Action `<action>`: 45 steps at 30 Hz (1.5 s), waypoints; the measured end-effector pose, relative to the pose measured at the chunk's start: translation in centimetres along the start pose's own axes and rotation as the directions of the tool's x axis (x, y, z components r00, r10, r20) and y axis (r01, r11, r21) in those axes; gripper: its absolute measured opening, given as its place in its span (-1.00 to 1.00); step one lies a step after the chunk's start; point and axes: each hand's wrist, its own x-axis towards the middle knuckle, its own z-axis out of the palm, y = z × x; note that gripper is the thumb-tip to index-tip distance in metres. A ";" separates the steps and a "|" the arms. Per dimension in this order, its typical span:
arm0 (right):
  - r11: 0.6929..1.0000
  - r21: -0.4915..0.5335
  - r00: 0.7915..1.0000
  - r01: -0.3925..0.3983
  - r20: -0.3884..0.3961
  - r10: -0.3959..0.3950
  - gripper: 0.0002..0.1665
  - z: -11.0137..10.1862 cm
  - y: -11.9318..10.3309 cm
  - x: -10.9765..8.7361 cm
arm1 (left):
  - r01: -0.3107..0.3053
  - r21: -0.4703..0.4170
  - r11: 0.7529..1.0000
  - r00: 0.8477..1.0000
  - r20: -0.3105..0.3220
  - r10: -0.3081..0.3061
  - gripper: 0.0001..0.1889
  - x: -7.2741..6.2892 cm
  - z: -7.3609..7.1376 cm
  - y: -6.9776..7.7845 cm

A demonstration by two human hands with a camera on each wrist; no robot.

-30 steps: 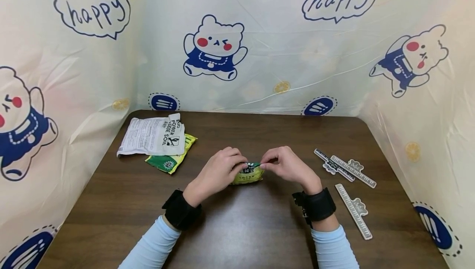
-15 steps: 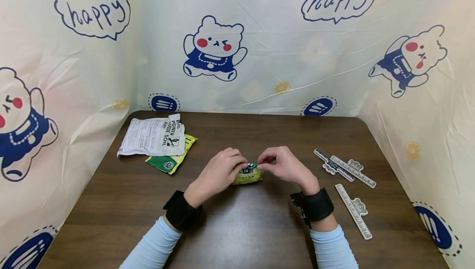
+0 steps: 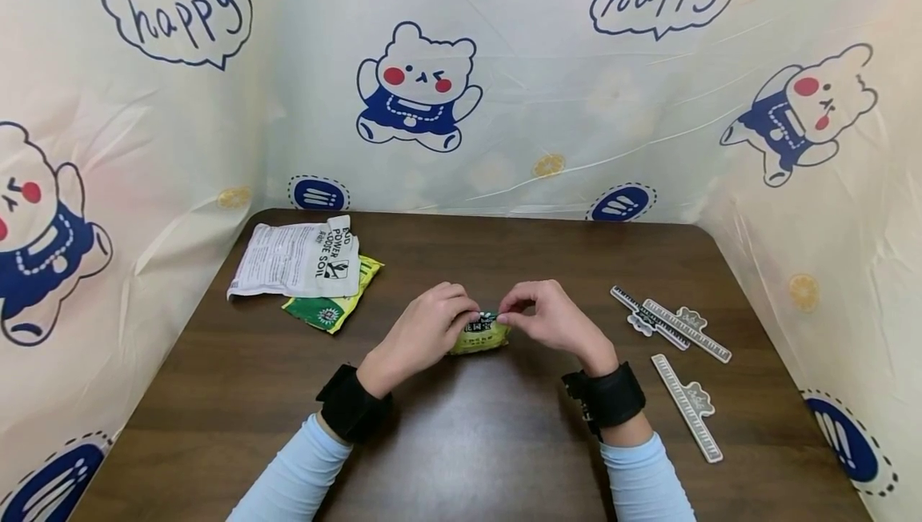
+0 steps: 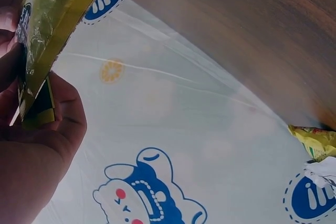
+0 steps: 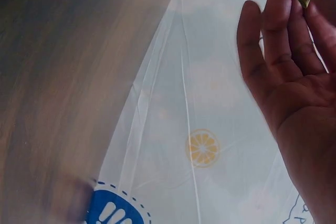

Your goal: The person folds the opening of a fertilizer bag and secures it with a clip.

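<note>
Head view:
1. Pale clip (image 3: 687,410), near the table's (image 3: 446,458) right edge.
2. Yellow-green packet (image 3: 481,340), mid-table: left hand (image 3: 423,328) and right hand (image 3: 551,316) pinch its top edge. Step, probably: straightening that edge; next calls for even tension.
3. White bag (image 3: 291,262), far-left corner.

Pale-blue-sleeved arms (image 3: 291,474) angle inward; the bare left hand (image 3: 425,326) and bare right hand (image 3: 555,318) both pinch, though the right one's exact grip is hard to make out.
</note>
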 end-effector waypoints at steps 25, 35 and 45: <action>0.999 0.034 0.999 0.027 -0.025 -0.026 -0.90 1.2 -0.5 0.5 | 0.188 0.069 0.980 0.952 0.234 -0.199 -0.91 -0.4 -4.1 -0.7; 0.998 0.026 0.998 0.051 -0.022 -0.051 -0.87 1.4 -0.6 0.5 | 0.168 0.013 0.986 0.957 0.237 -0.167 -0.85 -0.4 -4.8 -1.0; 0.998 0.028 0.999 0.048 -0.021 -0.047 -0.89 1.7 -0.8 0.6 | 0.196 0.010 0.980 0.944 0.270 -0.192 -0.88 -0.5 -5.2 -1.1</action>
